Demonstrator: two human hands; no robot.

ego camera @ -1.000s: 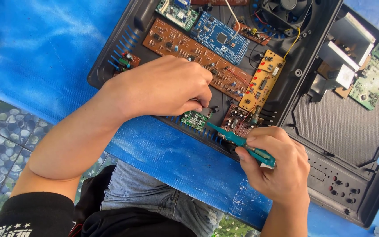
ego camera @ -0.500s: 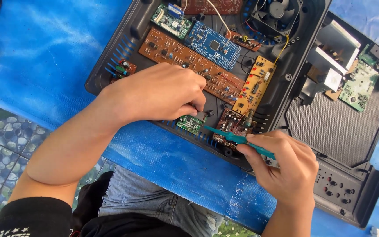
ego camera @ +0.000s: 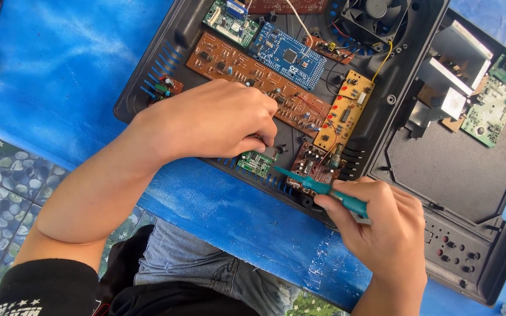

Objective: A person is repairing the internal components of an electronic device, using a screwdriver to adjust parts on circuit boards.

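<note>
While the left hand (ego camera: 218, 120) rests curled on the open black plastic casing (ego camera: 147, 82), pinching something too small to tell, the right hand (ego camera: 382, 228) grips a teal-handled screwdriver (ego camera: 323, 188) (tip beside the small green circuit board (ego camera: 256, 163)).

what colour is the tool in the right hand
Teal: the slim tool held in the right hand shows best in the head view.

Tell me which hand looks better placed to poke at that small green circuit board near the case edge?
Probably the right hand: it grips the teal-handled pointed tool, tip aimed at the small green circuit board. The left hand rests beside it, fingers curled.
</note>
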